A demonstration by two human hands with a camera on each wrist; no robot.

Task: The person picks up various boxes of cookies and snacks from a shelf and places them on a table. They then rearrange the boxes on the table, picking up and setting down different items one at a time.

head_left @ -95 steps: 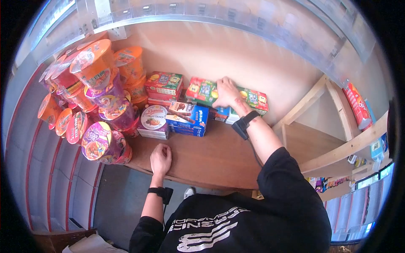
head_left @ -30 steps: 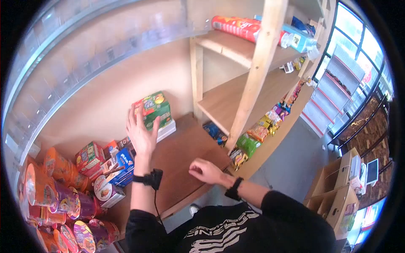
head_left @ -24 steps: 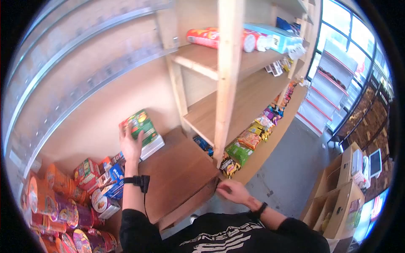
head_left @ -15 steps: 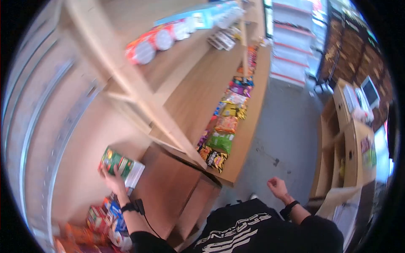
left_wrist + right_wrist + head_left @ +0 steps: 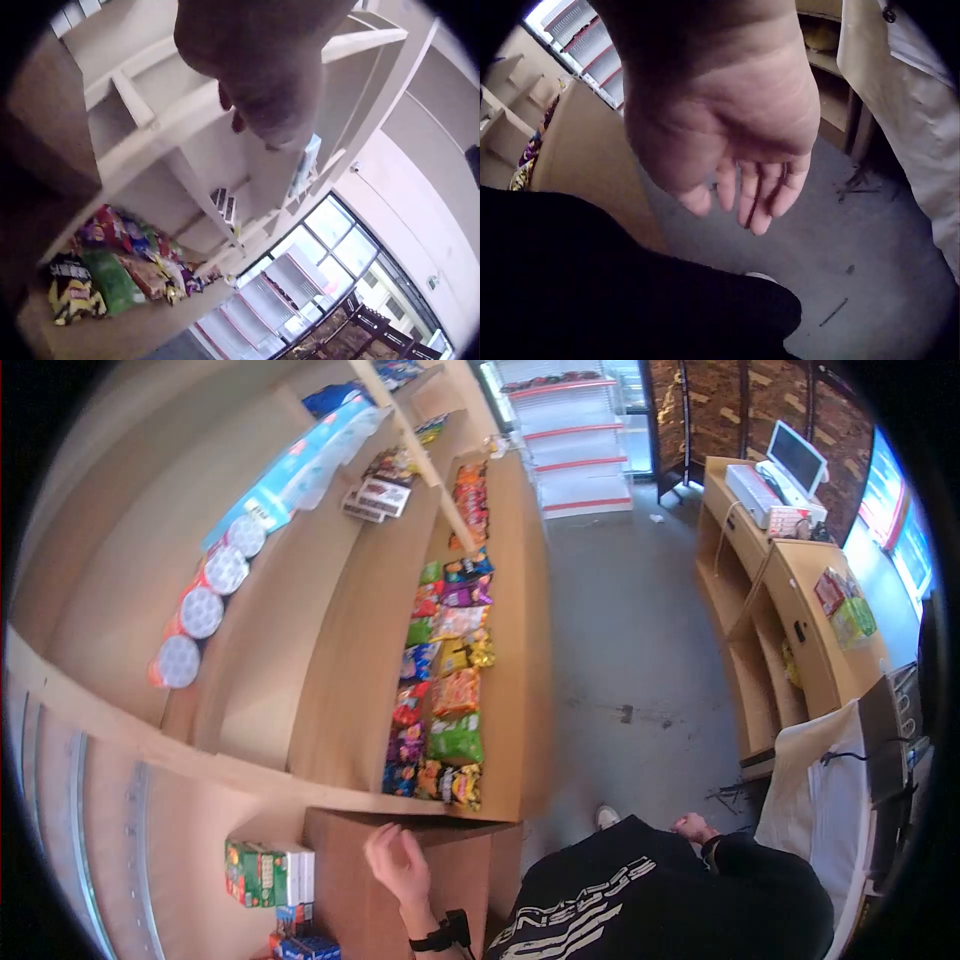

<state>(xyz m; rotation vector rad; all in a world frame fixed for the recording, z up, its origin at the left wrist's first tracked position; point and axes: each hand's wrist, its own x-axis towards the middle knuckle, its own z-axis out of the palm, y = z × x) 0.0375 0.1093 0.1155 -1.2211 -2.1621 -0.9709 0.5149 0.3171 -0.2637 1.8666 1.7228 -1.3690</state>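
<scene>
My left hand [image 5: 400, 865] hovers over the brown table top [image 5: 345, 905], its fingers loosely bent and nothing in them. Left of it, against the wall, sits a green and red box [image 5: 258, 875] with a white box [image 5: 301, 874] at its side toward the hand. Blue packs [image 5: 305, 947] show lower down at the frame's bottom edge. Beside the body my right hand [image 5: 695, 827] hangs in the air; the right wrist view shows its palm [image 5: 727, 135] with relaxed, bare fingers. In the left wrist view the left hand [image 5: 262, 75] is dark, its fingers mostly hidden.
A wooden shelf [image 5: 330, 690] beyond the table carries rows of snack bags [image 5: 457, 738]. Above are canisters [image 5: 201, 612] lying on their sides. An aisle floor [image 5: 620, 660] runs to a white rack [image 5: 577, 445]; a counter [image 5: 730, 560] with a monitor [image 5: 797, 457] lines the right.
The head view has turned right toward the shelf and aisle. My left hand has left the green box and moved over the table; my right hand has swung from the table to beside the body.
</scene>
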